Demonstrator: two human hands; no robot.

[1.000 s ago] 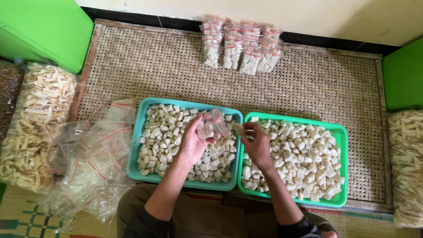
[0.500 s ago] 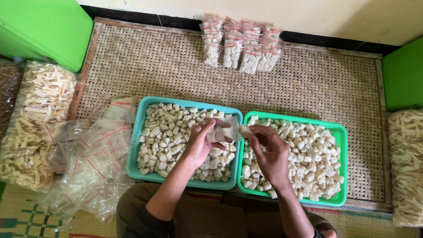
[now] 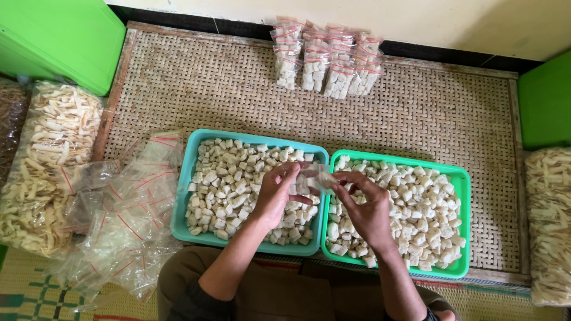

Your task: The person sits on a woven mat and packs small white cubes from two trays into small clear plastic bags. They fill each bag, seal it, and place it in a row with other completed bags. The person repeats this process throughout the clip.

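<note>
Both hands, left (image 3: 275, 196) and right (image 3: 364, 209), pinch a small clear bag (image 3: 313, 178) between fingertips above two trays (image 3: 324, 156) of white cubes (image 3: 229, 178).

A woven mat (image 3: 416, 113) with a wooden frame lies on the floor and carries most of the things. Two trays sit side by side at its near edge, touching: a teal tray (image 3: 181, 220) on the left and a green tray (image 3: 461, 270) on the right, both full of pale cut pieces. At the far edge, a row of small filled bags (image 3: 324, 59) leans by the wall. A heap of empty clear bags (image 3: 119, 208) overlaps the mat's left edge.
</note>
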